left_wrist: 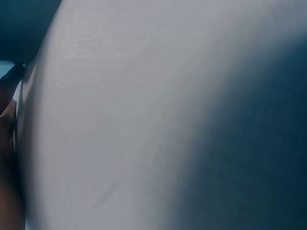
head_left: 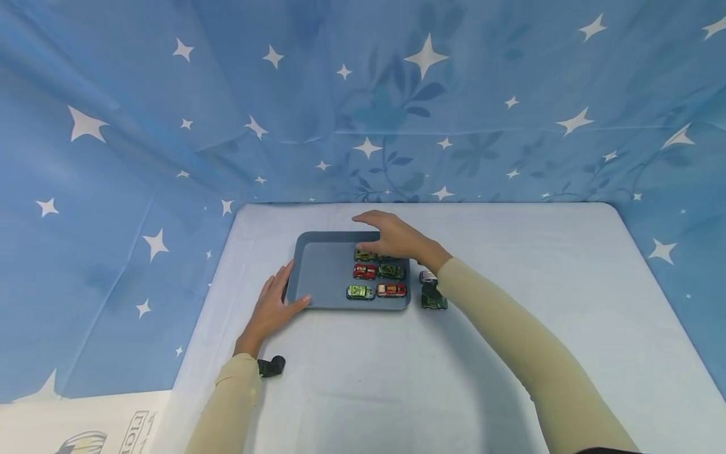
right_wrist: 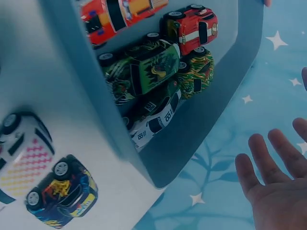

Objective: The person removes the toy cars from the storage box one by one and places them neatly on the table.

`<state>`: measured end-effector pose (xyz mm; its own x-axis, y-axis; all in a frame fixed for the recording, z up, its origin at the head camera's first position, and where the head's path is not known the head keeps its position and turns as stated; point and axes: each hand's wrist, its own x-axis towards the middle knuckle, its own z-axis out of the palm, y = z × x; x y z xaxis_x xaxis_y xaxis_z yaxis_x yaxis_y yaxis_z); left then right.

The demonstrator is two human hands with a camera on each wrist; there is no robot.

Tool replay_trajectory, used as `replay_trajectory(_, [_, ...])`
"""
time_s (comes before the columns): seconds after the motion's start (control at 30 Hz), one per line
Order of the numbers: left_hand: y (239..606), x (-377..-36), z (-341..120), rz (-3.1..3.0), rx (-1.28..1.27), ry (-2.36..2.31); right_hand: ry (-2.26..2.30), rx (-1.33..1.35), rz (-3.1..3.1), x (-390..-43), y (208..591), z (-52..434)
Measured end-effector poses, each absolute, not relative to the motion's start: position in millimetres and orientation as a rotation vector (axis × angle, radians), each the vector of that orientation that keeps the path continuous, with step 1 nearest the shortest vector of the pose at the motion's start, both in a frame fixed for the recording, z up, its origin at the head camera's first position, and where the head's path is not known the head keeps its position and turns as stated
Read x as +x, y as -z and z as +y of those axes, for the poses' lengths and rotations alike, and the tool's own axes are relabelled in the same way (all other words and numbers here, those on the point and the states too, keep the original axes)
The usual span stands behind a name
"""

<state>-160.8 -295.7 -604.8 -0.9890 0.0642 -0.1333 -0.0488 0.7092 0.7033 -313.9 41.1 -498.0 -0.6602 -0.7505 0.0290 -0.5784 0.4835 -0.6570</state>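
A shallow grey-blue tray (head_left: 323, 271) lies on the white table, with several toy cars on its right half. Among them are a red toy car with a white stripe (right_wrist: 198, 31), a green dragon-patterned toy car (right_wrist: 148, 69) and a white-and-dark toy car (right_wrist: 156, 124). My left hand (head_left: 273, 310) touches the tray's left end, its thumb at the front rim and its fingers along the side. Over the tray's back right corner my right hand (head_left: 394, 236) hovers, fingers apart and holding nothing. It partly hides the back cars. The left wrist view is mostly blurred.
Right of the tray, on the table, stand a white toy car with pink marks (right_wrist: 29, 155), a dark blue toy car (right_wrist: 64, 191) and a green toy car (head_left: 434, 301). A blue star-patterned cloth (head_left: 368, 170) hangs behind the table.
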Motion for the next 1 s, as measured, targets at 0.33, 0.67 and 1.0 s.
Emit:
replay_trajectory(0.33, [603, -162, -295, 2.759, 0.003, -1.146, 0.908, -1.101, 2.428, -322, 502, 30])
replay_trajectory(0.67, [605, -162, -296, 2.754, 0.001, -1.160, 0.824, -1.061, 2.425, -323, 510, 32])
replay_trajectory(1.0, [604, -161, -297, 2.753, 0.005, -1.160, 0.778, -1.046, 2.417, -323, 519, 36])
